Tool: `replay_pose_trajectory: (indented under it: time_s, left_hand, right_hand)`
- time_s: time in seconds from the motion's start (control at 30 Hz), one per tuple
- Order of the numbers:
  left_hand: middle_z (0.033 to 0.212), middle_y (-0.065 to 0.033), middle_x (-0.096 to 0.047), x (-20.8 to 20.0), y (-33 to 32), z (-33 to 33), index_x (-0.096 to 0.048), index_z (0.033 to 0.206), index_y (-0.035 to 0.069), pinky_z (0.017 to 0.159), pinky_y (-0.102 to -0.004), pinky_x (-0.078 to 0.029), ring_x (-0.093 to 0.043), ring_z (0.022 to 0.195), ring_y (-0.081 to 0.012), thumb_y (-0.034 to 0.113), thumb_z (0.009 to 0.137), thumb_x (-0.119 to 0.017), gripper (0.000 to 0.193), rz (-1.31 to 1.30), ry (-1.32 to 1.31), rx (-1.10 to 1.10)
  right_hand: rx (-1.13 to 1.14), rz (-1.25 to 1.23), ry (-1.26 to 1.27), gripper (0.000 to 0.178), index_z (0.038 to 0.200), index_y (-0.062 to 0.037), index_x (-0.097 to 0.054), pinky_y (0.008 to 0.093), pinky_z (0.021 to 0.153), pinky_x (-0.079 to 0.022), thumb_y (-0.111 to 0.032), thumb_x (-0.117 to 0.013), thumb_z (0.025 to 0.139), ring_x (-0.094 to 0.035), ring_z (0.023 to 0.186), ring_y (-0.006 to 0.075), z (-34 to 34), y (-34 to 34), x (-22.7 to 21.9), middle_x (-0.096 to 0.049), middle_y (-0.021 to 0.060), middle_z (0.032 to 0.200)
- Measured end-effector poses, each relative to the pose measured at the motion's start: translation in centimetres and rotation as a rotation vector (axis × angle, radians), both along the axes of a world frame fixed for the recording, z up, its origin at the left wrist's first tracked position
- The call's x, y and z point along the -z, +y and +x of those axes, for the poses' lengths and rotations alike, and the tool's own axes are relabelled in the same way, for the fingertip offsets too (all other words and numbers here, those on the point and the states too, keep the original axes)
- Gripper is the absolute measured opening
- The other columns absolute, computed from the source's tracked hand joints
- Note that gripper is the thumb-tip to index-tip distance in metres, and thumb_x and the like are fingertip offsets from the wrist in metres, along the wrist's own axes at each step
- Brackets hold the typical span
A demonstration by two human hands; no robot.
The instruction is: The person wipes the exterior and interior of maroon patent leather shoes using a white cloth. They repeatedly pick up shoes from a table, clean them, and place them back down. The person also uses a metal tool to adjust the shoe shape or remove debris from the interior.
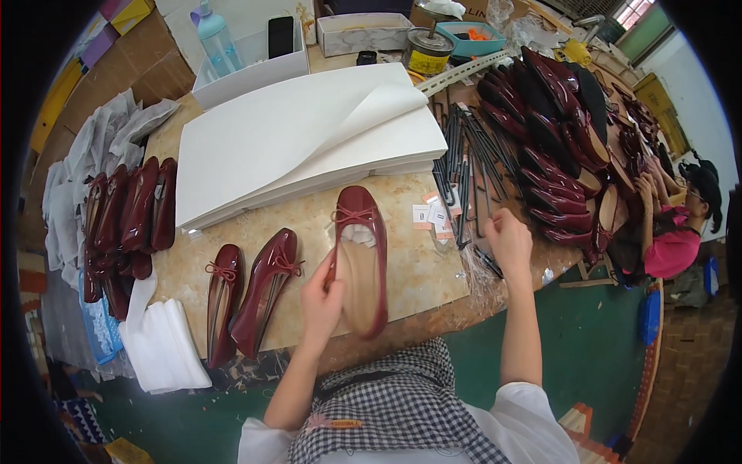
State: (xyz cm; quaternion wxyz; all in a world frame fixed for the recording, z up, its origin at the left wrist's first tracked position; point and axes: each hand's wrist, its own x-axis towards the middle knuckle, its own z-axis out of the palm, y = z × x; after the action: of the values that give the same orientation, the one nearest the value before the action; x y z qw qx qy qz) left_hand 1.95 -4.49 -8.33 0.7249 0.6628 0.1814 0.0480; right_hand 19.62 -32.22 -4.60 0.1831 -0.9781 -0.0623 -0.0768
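Head: phone (280, 37) in box (249, 83), stuffed shoe (359, 282)

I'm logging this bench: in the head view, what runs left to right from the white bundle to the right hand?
White bundle, two burgundy bow shoes, held burgundy shoe, paper tags, right hand.

1 dk-red shoe (357, 286) held, 2 shoes (253, 308) just beside, 1 btl (219, 42), 1 blk ph. (280, 39)
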Motion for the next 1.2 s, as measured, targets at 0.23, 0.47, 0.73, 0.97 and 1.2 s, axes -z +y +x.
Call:
replay_pose_trajectory:
  time_s: [0.23, 0.47, 0.73, 0.97, 1.2]
  left_hand:
    - [0.122, -0.0215, -0.059, -1.6, 1.2, -2.1, -0.037, 0.14, -0.001, 0.086, -0.0393, -0.053, -0.062, 0.105, -0.029, 0.049, 0.094, -0.047, 0.069, -0.75, -0.087, 0.021]
    - [0.149, -0.0185, -0.031, -2.6, 2.8, -2.5, -0.012, 0.151, -0.001, 0.111, -0.0372, -0.029, -0.034, 0.137, -0.026, 0.035, 0.091, -0.054, 0.082, -0.216, -0.186, -0.15]
    - [0.146, -0.0179, -0.034, -2.3, 0.6, -2.8, -0.009, 0.151, 0.0, 0.109, -0.0365, -0.032, -0.039, 0.133, -0.0255, 0.062, 0.09, -0.047, 0.095, -0.042, -0.324, -0.245]
    - [0.147, -0.0132, -0.036, -1.6, -2.2, -2.5, -0.013, 0.152, 0.005, 0.108, -0.0351, -0.033, -0.04, 0.132, -0.0222, 0.062, 0.096, -0.03, 0.082, -0.145, -0.338, -0.335]
    - [0.122, -0.0199, -0.053, -4.4, 4.4, -8.0, -0.055, 0.121, 0.0, 0.097, -0.0386, -0.042, -0.049, 0.118, -0.0301, 0.031, 0.079, -0.067, 0.054, 0.495, 0.162, -0.036]
  right_hand:
    - [-0.379, 0.617, 0.484, 0.026, 0.112, -0.0041, -0.064, 0.0264, 0.047, -0.036, -0.013, -0.067, 0.087, -0.044, 0.045, 0.0088, -9.3, 10.0, -5.5, -0.05, 0.0035, 0.051]
    - [-0.569, 0.678, 0.669, 0.029, 0.121, -0.0021, -0.064, 0.0232, 0.044, -0.022, -0.007, -0.057, 0.094, -0.029, 0.046, 0.0029, -12.6, 14.2, -6.8, -0.038, -0.0082, 0.051]
    - [-0.531, 0.534, 0.157, 0.02, 0.104, -0.0022, -0.069, 0.034, 0.044, -0.039, -0.011, -0.062, 0.087, -0.051, 0.042, 0.0238, -13.2, 16.9, -6.9, -0.053, 0.0128, 0.053]
    - [-0.593, 0.483, -0.188, 0.025, 0.108, -0.0007, -0.067, 0.036, 0.045, -0.041, -0.011, -0.067, 0.085, -0.055, 0.043, 0.0248, -13.7, 19.2, -4.2, -0.054, 0.0146, 0.054]
    - [-0.667, 0.596, 0.434, 0.037, 0.126, -0.0046, -0.059, 0.0299, 0.051, -0.045, -0.01, -0.06, 0.09, -0.058, 0.055, 0.0188, -14.5, 14.8, -6.3, -0.069, 0.013, 0.077]
